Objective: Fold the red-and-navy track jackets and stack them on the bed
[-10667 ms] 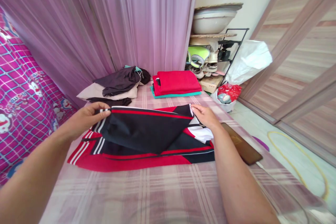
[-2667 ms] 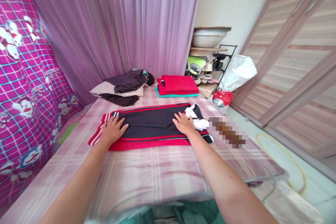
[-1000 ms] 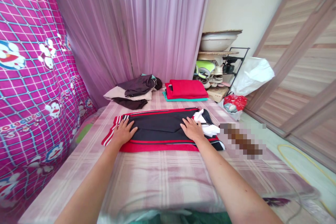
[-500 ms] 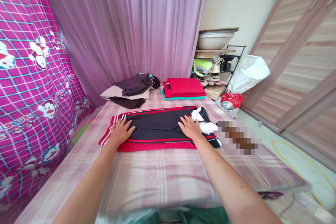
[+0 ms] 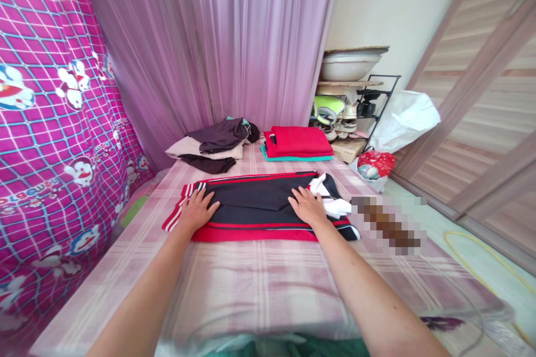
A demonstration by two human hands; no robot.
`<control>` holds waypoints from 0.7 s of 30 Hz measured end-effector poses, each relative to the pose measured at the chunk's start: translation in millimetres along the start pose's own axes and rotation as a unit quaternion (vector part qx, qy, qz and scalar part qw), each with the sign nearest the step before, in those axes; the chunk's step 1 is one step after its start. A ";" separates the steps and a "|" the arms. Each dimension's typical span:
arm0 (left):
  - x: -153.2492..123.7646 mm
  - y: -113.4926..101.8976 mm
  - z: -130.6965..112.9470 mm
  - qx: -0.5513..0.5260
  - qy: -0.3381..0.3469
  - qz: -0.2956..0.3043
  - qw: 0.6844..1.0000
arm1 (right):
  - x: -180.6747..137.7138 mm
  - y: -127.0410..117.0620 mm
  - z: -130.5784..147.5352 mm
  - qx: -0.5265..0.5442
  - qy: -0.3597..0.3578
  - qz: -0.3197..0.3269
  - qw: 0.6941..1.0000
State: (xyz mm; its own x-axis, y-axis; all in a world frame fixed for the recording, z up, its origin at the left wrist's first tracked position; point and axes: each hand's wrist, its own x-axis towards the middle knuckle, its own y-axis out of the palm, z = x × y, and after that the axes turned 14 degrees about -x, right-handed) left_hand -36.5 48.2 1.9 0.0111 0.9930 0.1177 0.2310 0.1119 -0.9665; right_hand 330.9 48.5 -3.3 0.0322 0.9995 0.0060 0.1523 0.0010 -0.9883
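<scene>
A dark navy and red jacket (image 5: 251, 195), folded into a long shape, lies flat on the plaid bed cover (image 5: 251, 279). Its striped red-and-white cuffs or hem (image 5: 176, 211) are at the left end, and a bunched white part (image 5: 335, 207) shows at the right end. My left hand (image 5: 196, 209) rests on the left end beside the stripes, fingers spread. Toward the right end my right hand (image 5: 307, 206) lies flat on the dark cloth, fingers apart. Neither hand grips the fabric.
Behind the jacket sit a red and teal folded stack (image 5: 299, 142) and a loose heap of dark and beige clothes (image 5: 218, 142). A purple curtain (image 5: 218, 39) hangs at the back. At the right stand a shoe rack (image 5: 347, 106) and a wardrobe (image 5: 473, 95). A blurred-out patch (image 5: 389, 223) covers something right of the jacket.
The whole view has shifted slightly, so everything appears a little further right. Both hands stay in the same places on the jacket, which looks unchanged.
</scene>
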 end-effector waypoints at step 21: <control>-2.7 -4.2 -2.4 -0.019 0.005 0.013 1.000 | -1.2 -0.1 0.8 -0.009 0.002 0.001 1.000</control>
State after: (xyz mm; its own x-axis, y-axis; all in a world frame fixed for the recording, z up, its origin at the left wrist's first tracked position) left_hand -35.2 44.9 6.1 0.0275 0.9951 0.0953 0.2664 0.0846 -0.9601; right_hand 330.1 47.3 -3.3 0.0360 0.9993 0.0049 0.1699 -0.0013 -0.9855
